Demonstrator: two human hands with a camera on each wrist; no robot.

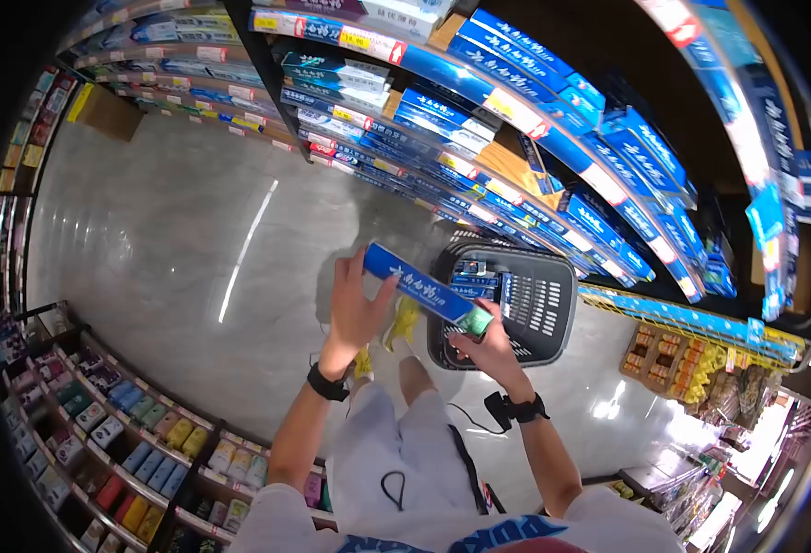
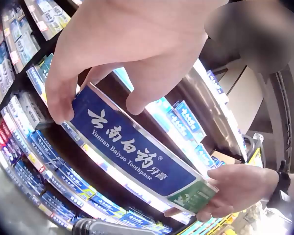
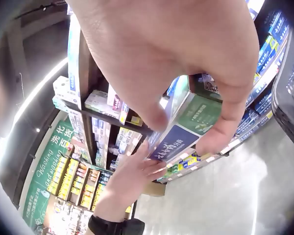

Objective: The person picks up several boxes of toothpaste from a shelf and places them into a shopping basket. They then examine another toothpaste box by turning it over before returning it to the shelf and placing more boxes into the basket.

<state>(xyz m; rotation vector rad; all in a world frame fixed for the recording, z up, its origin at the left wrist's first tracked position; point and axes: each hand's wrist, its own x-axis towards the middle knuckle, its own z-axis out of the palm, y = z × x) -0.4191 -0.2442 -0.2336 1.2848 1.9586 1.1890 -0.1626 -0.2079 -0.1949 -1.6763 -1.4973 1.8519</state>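
Observation:
A long blue toothpaste box (image 1: 424, 284) with white lettering and a green end is held between both hands, above the floor and beside the basket. The left hand (image 1: 356, 309) grips its blue end; in the left wrist view the thumb and fingers of the left hand (image 2: 132, 49) straddle that end of the box (image 2: 132, 142). At the green end, the right hand (image 1: 490, 348) pinches the box. The right wrist view has the right hand (image 3: 186, 63) with thumb and fingers on either side of the green end of the box (image 3: 198, 115).
A dark shopping basket (image 1: 564, 318) with a few small boxes (image 1: 468, 282) inside stands on the floor by the legs. Shelves of toothpaste boxes (image 1: 516, 60) rise at the upper right. More shelves (image 1: 138, 415) line the lower left. A cardboard box (image 1: 108, 112) sits at the upper left.

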